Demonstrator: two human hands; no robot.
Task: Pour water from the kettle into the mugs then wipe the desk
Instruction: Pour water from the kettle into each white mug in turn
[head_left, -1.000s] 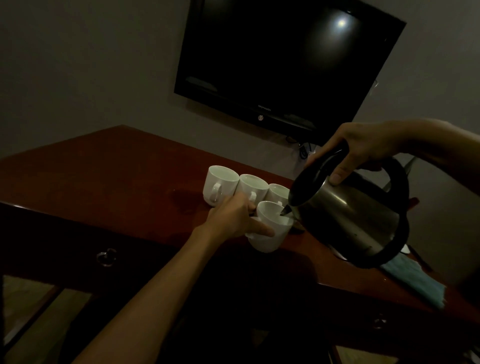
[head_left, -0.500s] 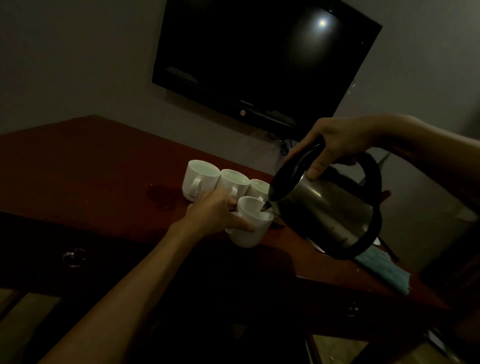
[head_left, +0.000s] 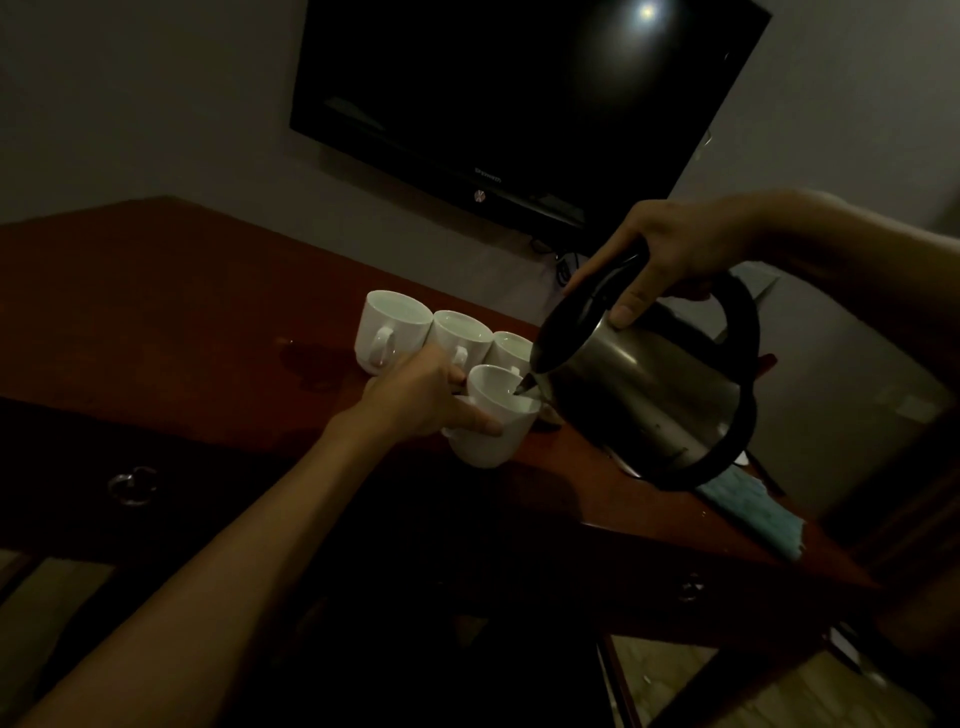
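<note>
Head view shows your right hand (head_left: 670, 249) clenched around the black handle of the steel kettle (head_left: 644, 384), thumb pressed on the metal body just below the lid. You hold the kettle tilted forward, its spout over the rim of the near mug (head_left: 488, 431). Your left hand (head_left: 421, 395) grasps that mug from its left side, thumb lying across the white wall, and the mug sits at the front edge of the dark red desk (head_left: 156, 312), tipped slightly toward the kettle. Behind it three more mugs (head_left: 395, 332) stand in a row, touching one another, handles facing you. A wet patch (head_left: 311, 364) darkens the desk left of the row. A blue cloth (head_left: 753, 514) lies on the desk's right end, partly under the kettle from this angle. A dark television (head_left: 519, 93) hangs on the wall above.
</note>
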